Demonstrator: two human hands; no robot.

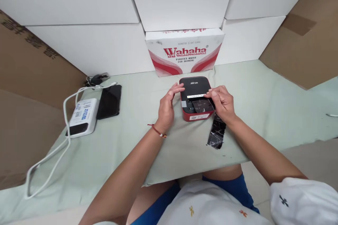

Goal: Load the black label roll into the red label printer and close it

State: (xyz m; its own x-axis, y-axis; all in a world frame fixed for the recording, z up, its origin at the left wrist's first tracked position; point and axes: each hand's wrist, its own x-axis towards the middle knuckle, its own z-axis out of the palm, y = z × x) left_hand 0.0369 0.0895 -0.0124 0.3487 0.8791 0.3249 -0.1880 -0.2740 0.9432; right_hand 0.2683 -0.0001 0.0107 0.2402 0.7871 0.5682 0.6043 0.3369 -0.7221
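A small label-printer-like device (pixel 196 86) with a black top and red sides lies in front of me on the cloth. A white strip crosses its top, and a dark film-like piece (pixel 202 105) covers part of its near end. My left hand (pixel 168 107) has its fingers stretched out, the tips at the device's left edge. At the right edge, my right hand (pixel 222 103) is closed in a pinch; what its fingertips hold is hidden. A creased, shiny black sheet (pixel 217 132) lies on the cloth just below my right hand.
Behind the device stands a white-and-red Wahaha water carton (pixel 186 54), backed by several white boxes (pixel 182 0). Brown cardboard (pixel 303 42) flanks both sides. At left lie a black phone (pixel 109 102), a white power bank (pixel 83 116), a white cable (pixel 67 119) and keys (pixel 97 79).
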